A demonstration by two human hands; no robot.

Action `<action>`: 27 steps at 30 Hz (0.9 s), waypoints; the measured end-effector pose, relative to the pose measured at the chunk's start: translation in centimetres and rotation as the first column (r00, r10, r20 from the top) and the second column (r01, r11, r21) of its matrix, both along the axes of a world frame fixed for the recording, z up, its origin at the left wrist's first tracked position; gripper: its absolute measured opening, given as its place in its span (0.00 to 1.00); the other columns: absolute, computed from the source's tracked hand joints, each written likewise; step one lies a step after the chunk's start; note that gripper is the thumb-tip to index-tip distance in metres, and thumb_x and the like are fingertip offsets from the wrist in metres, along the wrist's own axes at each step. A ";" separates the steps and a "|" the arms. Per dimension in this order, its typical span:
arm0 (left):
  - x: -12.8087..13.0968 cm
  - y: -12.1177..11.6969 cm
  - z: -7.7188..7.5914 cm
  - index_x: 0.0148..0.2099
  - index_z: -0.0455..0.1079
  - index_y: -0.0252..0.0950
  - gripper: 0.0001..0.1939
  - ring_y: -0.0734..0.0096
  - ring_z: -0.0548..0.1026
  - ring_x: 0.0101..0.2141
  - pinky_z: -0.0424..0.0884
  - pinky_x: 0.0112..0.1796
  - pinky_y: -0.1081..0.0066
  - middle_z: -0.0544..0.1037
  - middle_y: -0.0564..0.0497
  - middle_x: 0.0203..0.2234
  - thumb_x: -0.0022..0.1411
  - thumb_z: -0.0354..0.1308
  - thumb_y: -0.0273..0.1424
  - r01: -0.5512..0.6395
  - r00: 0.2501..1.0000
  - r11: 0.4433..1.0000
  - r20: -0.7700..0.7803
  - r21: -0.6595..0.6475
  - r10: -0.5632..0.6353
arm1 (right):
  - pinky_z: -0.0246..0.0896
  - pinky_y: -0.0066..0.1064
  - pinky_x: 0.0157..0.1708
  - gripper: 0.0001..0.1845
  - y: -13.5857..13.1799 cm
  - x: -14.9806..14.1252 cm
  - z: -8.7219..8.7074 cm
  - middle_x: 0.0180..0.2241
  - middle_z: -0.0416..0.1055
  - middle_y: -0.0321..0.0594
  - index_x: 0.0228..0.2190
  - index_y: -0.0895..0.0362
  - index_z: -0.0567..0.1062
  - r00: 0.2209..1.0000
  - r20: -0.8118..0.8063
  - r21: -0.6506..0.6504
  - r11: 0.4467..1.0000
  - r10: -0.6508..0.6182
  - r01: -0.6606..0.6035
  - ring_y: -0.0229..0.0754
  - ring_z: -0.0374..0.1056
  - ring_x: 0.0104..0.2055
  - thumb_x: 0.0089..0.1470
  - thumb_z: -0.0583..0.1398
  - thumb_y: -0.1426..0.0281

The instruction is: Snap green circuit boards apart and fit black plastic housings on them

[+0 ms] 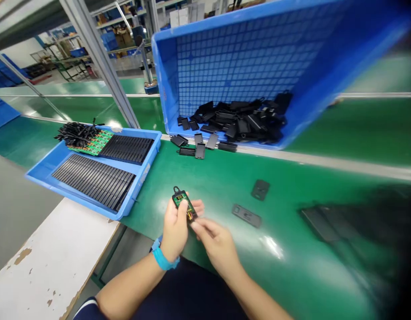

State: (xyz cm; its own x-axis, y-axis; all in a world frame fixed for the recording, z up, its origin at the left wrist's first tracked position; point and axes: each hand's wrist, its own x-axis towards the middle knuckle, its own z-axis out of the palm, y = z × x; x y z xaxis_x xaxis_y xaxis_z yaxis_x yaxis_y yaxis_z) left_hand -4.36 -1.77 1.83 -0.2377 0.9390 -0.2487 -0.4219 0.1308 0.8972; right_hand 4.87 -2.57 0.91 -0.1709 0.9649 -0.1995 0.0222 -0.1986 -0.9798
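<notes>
My left hand (176, 229) is closed around a small black case (183, 203) with a green circuit board inside it, held just above the green belt (292, 258). A blue band sits on that wrist. My right hand (216, 242) pinches at the lower end of the same case, where thin red and yellow wires show. Two loose black plastic parts (260, 189) (247, 215) lie on the belt to the right of my hands.
A large blue crate (165, 71) is tipped toward me, with several black casings (239, 120) spilling out at its lip. At left a shallow blue tray (45, 171) holds rows of black parts, green boards and black ties. A white bench (45, 258) stands at lower left.
</notes>
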 end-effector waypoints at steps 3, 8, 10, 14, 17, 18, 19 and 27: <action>0.6 0.1 0.0 0.47 0.57 0.33 0.16 0.65 0.75 0.36 0.70 0.40 0.61 0.76 0.44 0.33 0.61 0.47 0.38 0.000 1.000 1.000 0.026 -0.003 0.000 | 0.54 0.26 0.24 0.14 -0.3 -0.1 0.0 0.20 0.63 0.35 0.23 0.60 0.72 0.999 0.033 0.065 0.997 -0.035 0.033 0.36 0.58 0.23 0.48 0.55 0.63; 1.3 0.0 0.1 0.45 0.60 0.34 0.15 0.67 0.74 0.39 0.68 0.42 0.64 0.76 0.43 0.36 0.60 0.49 0.38 0.005 0.988 1.000 -0.152 0.027 0.000 | 0.55 0.27 0.21 0.16 0.5 0.1 -0.7 0.17 0.63 0.35 0.23 0.58 0.69 0.983 0.182 0.031 0.999 -0.013 0.008 0.37 0.58 0.20 0.52 0.51 0.61; 1.0 0.5 -0.2 0.45 0.59 0.34 0.16 0.68 0.74 0.36 0.69 0.39 0.66 0.76 0.44 0.34 0.59 0.49 0.39 0.014 0.991 1.000 -0.131 0.014 -0.012 | 0.58 0.29 0.25 0.14 1.4 1.5 -1.1 0.20 0.67 0.37 0.23 0.58 0.71 0.970 0.235 0.075 0.994 0.057 -0.077 0.39 0.62 0.23 0.50 0.53 0.61; -0.5 2.3 -1.3 0.48 0.55 0.38 0.20 0.75 0.72 0.21 0.66 0.22 0.75 0.74 0.50 0.28 0.58 0.47 0.44 0.092 0.996 0.987 0.006 -0.134 -0.092 | 0.56 0.43 0.42 0.13 3.6 7.4 -2.5 0.35 0.70 0.48 0.33 0.58 0.74 0.699 0.694 0.387 0.908 -0.172 -0.161 0.52 0.63 0.40 0.46 0.58 0.64; -1.1 3.1 -2.4 0.45 0.56 0.37 0.20 0.80 0.66 0.17 0.58 0.17 0.79 0.72 0.52 0.25 0.58 0.46 0.46 0.233 0.968 0.946 0.148 -0.227 -0.203 | 0.58 0.44 0.38 0.14 4.6 11.4 -3.5 0.32 0.71 0.52 0.32 0.62 0.75 0.443 0.865 0.379 0.884 -0.235 -0.272 0.54 0.64 0.37 0.46 0.57 0.65; -1.0 3.1 -2.7 0.43 0.57 0.36 0.19 0.80 0.65 0.17 0.58 0.18 0.79 0.71 0.51 0.26 0.58 0.46 0.46 0.272 0.953 0.935 0.197 -0.227 -0.229 | 0.59 0.42 0.36 0.13 4.7 12.0 -3.6 0.30 0.71 0.50 0.30 0.62 0.75 0.432 0.878 0.359 0.880 -0.206 -0.312 0.53 0.65 0.34 0.47 0.56 0.65; -0.8 3.0 -2.9 0.42 0.58 0.35 0.19 0.80 0.65 0.19 0.58 0.19 0.78 0.71 0.50 0.27 0.58 0.46 0.45 0.301 0.940 0.929 0.232 -0.216 -0.251 | 0.60 0.41 0.34 0.14 4.8 12.2 -3.5 0.29 0.72 0.49 0.28 0.61 0.75 0.451 0.873 0.356 0.875 -0.186 -0.328 0.51 0.66 0.32 0.49 0.54 0.64; 2.1 1.2 -2.7 0.41 0.63 0.33 0.18 0.77 0.65 0.26 0.61 0.27 0.75 0.69 0.50 0.28 0.61 0.42 0.43 0.312 0.949 0.949 -0.035 -0.049 -0.314 | 0.62 0.31 0.27 0.17 4.0 4.9 0.6 0.23 0.72 0.39 0.26 0.58 0.76 0.932 0.275 0.155 0.968 -0.236 0.200 0.41 0.66 0.25 0.48 0.55 0.58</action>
